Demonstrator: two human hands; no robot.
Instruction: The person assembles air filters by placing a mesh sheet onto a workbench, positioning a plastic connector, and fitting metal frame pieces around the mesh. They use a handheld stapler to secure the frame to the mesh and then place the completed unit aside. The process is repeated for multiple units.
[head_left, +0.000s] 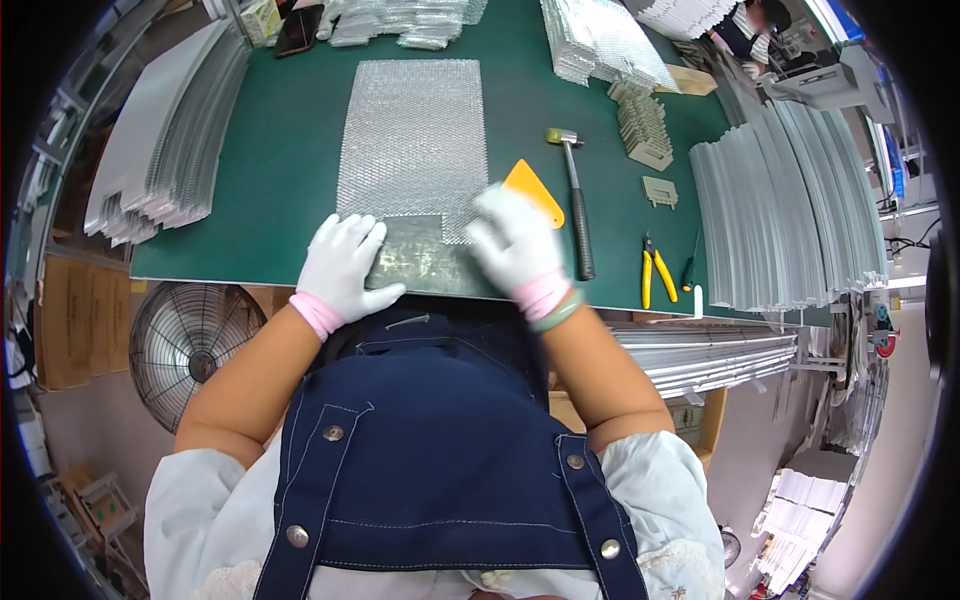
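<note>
A silvery sheet of honeycomb-like mesh [412,135] lies flat on the green table, with a notch in its near edge. A dull grey metal plate [420,255] shows along that near edge, at the table's front. My left hand [340,265], in a white glove with a pink cuff, rests with fingers stretched over the plate's left side and the mesh's near left corner. My right hand [515,240], gloved alike, is over the mesh's near right corner; its fingers are bent and slightly blurred, so their grip is unclear. Partly behind it lies an orange triangular scraper [535,190].
Right of the scraper lie a hammer [577,200], yellow-handled cutters [655,272] and a small beige plastic piece [660,191]. Stacked panels [175,130] stand left, more white panels [790,210] right. Mesh bundles [600,45] lie at the back. A floor fan [195,350] stands below left.
</note>
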